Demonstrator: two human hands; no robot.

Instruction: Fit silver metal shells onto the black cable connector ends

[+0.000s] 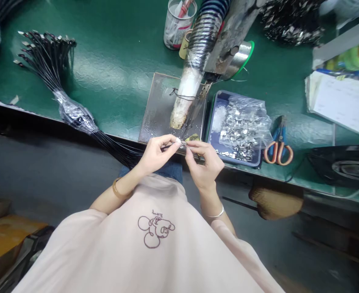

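Just in front of the metal plate (157, 101), my two hands meet fingertip to fingertip. My left hand (155, 154) is closed in a pinch on the end of a black cable (166, 147). Thumb and forefinger of my right hand (206, 162) pinch a small metal connector piece (183, 143) at that cable end; fingertips partly hide it. Right above them hang a soldering iron (204, 91) and the taped mouth of an exhaust hose (183, 95). A yellowish sponge-like piece (192, 138) lies behind my right fingers.
Right of the plate, a blue tray (211, 136) holds a plastic bag (243, 118) and loose metal shells. Orange-handled scissors (278, 150) lie beside it. A bundle of black cables (75, 114) crosses the bench edge at left. Behind stand a solder spool (240, 61) and a can (175, 30).
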